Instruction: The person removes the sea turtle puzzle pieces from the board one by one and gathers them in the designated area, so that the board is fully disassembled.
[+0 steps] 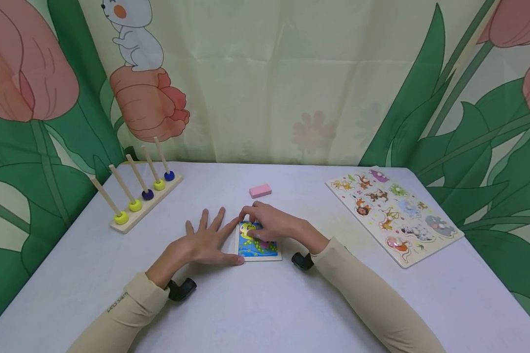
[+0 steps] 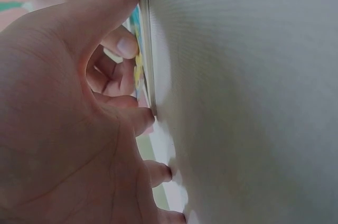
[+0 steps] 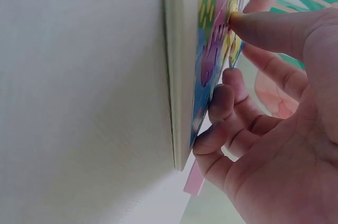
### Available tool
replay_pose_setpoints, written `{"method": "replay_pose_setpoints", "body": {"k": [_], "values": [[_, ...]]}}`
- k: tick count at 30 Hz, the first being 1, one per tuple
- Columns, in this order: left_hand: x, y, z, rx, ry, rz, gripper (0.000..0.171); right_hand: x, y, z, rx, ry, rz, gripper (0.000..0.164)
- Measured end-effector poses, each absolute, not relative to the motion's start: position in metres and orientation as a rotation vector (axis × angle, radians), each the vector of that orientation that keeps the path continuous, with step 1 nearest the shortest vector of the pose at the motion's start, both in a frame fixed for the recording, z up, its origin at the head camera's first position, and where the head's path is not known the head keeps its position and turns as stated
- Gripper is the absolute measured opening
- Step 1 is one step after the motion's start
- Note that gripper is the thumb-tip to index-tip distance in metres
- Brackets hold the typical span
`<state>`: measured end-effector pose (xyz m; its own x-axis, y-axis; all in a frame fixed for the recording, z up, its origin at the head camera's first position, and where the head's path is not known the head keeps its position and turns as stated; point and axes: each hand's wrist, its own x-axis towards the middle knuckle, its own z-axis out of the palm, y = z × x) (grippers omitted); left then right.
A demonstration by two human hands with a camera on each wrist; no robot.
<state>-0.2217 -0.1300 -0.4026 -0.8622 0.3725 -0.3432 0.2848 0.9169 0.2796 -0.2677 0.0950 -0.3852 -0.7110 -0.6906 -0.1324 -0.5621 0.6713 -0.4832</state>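
Note:
A small square jigsaw puzzle [image 1: 258, 250] in a pale wooden frame lies on the table, showing a blue, yellow and purple cartoon picture. Spread flat at its left side, my left hand [image 1: 205, 245] touches the frame's left edge with thumb and index finger. Over the top of the puzzle, my right hand [image 1: 271, 223] pinches a yellow puzzle piece [image 3: 236, 50] between thumb and fingers at the upper left corner. In the right wrist view that piece looks slightly tilted from the rest. The right hand covers the puzzle's upper right part in the head view.
A pink eraser-like block [image 1: 260, 190] lies behind the puzzle. At the left stands a wooden peg rack [image 1: 146, 206] with yellow and dark blue beads. An animal peg board [image 1: 393, 215] lies at the right. A printed curtain [image 1: 269, 83] hangs behind the table.

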Motion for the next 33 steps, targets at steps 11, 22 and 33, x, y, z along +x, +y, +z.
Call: {"method": "replay_pose_setpoints", "body": {"k": [11, 22, 33], "values": [[-0.221, -0.131, -0.399, 0.490, 2.683, 0.302, 0.117, -0.271, 0.095, -0.384, -1.002, 2.585, -0.609, 0.041], [-0.223, -0.130, -0.403, 0.478, 2.685, 0.301, 0.113, -0.271, 0.096, -0.386, -0.998, 2.582, -0.619, 0.041], [-0.227, -0.132, -0.412, 0.489, 2.697, 0.284, 0.117, -0.270, 0.097, -0.386, -1.008, 2.591, -0.611, 0.039]]}}
